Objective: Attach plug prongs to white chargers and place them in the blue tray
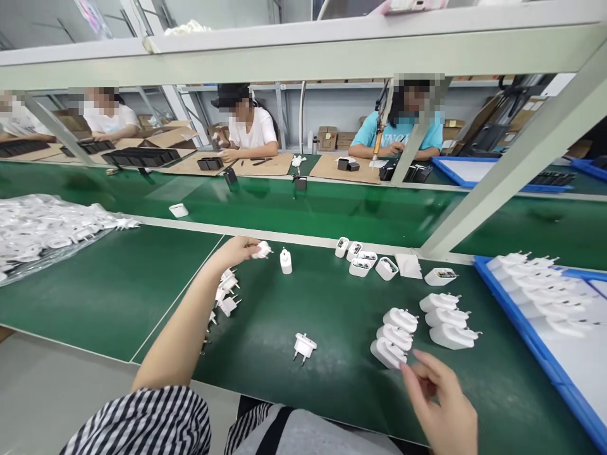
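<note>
My left hand (234,251) reaches out over the green work surface, its fingers closed on a white two-pin plug head (262,250). Just right of it stands a white charger (285,261). Under my left forearm lie several loose plug heads (229,306), partly hidden by the arm. One single plug head (304,346) rests pins toward me near the middle. My right hand (440,395) holds nothing; its thumb and forefinger are apart, close beside the nearest of three white plug adapters (389,352) in a row. Another row of three adapters (453,336) lies behind that hand.
Several open white charger housings (360,266) sit toward the back, near a white pad (408,266). At the right is a blue-rimmed tray (526,344) of adapters. A plastic bag of white parts (47,230) lies left. A slanted frame post (497,151) stands ahead; co-workers sit opposite.
</note>
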Demonstrator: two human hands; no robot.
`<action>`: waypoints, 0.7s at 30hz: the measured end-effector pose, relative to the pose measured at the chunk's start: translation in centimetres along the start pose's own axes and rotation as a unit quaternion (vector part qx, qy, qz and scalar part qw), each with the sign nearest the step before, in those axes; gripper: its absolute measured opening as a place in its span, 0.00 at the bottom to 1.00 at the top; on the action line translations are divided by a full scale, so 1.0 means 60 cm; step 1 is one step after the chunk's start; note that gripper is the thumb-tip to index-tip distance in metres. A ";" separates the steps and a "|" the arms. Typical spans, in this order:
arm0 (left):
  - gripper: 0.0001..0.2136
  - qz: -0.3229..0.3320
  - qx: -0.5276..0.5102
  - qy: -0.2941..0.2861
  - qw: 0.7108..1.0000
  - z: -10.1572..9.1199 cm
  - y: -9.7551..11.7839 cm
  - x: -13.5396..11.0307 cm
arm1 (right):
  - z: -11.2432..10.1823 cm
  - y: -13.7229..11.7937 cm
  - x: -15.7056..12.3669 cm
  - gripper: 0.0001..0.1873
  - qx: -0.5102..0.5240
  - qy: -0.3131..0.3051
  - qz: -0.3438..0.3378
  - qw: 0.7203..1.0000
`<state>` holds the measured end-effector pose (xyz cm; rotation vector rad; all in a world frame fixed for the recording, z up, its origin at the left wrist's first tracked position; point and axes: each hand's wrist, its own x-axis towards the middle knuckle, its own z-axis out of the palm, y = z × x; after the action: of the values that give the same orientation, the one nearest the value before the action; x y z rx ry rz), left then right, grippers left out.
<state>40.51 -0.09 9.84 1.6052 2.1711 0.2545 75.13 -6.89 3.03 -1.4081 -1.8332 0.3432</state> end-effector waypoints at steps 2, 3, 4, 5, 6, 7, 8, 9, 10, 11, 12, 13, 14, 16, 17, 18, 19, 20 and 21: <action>0.13 0.107 -0.153 -0.118 0.975 0.006 0.041 -0.044 | 0.017 -0.018 0.016 0.17 0.086 -0.073 -0.047 0.993; 0.12 0.158 -0.200 -0.202 0.946 0.017 0.066 -0.063 | 0.028 -0.027 0.024 0.21 0.126 -0.114 -0.071 0.983; 0.11 0.194 -0.231 -0.265 0.916 0.033 0.093 -0.078 | 0.038 -0.035 0.032 0.23 0.158 -0.147 -0.092 0.972; 0.11 0.219 -0.251 -0.321 0.887 0.052 0.118 -0.087 | 0.047 -0.041 0.039 0.23 0.182 -0.166 -0.105 0.964; 0.11 0.227 -0.263 -0.364 0.864 0.070 0.141 -0.089 | 0.054 -0.044 0.044 0.21 0.197 -0.169 -0.114 0.959; 0.10 0.231 -0.261 -0.397 0.849 0.087 0.159 -0.084 | 0.059 -0.045 0.047 0.17 0.210 -0.157 -0.120 0.957; 0.10 0.234 -0.244 -0.417 0.844 0.101 0.173 -0.070 | 0.061 -0.043 0.048 0.14 0.224 -0.132 -0.120 0.958; 0.10 0.231 -0.216 -0.398 0.861 0.110 0.183 -0.049 | 0.061 -0.039 0.047 0.12 0.235 -0.105 -0.111 0.960; 0.11 0.224 -0.182 -0.344 0.894 0.116 0.189 -0.023 | 0.059 -0.035 0.046 0.10 0.246 -0.086 -0.092 0.961; 0.13 0.214 -0.148 -0.267 0.928 0.119 0.193 0.008 | 0.055 -0.030 0.045 0.09 0.260 -0.077 -0.066 0.960; 0.15 0.197 -0.120 -0.163 0.959 0.121 0.197 0.040 | 0.051 -0.026 0.043 0.08 0.277 -0.078 -0.035 0.957; 0.20 0.187 -0.107 -0.089 0.972 0.122 0.200 0.073 | 0.046 -0.023 0.040 0.07 0.296 -0.090 -0.003 0.951; 0.25 0.186 -0.102 -0.046 0.976 0.124 0.203 0.103 | 0.043 -0.021 0.038 0.07 0.316 -0.110 0.024 0.942; 0.32 0.208 -0.105 -0.041 0.972 0.131 0.208 0.151 | 0.038 -0.020 0.033 0.07 0.357 -0.155 0.058 0.920; 0.33 0.223 -0.107 -0.054 0.967 0.136 0.208 0.167 | 0.038 -0.020 0.030 0.07 0.372 -0.177 0.066 0.909; 0.33 0.238 -0.109 -0.070 0.962 0.140 0.207 0.179 | 0.039 -0.020 0.028 0.07 0.384 -0.198 0.071 0.899; 0.31 0.251 -0.112 -0.088 0.957 0.144 0.202 0.186 | 0.041 -0.020 0.025 0.07 0.392 -0.218 0.077 0.890; 0.29 0.260 -0.115 -0.102 0.953 0.148 0.196 0.188 | 0.044 -0.021 0.024 0.07 0.399 -0.235 0.081 0.883; 0.26 0.265 -0.116 -0.111 0.951 0.152 0.187 0.186 | 0.049 -0.021 0.024 0.07 0.403 -0.248 0.084 0.877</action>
<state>51.56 13.05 3.55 1.9402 1.4525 0.4462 72.04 -5.35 2.51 -0.9097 -1.6096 1.4832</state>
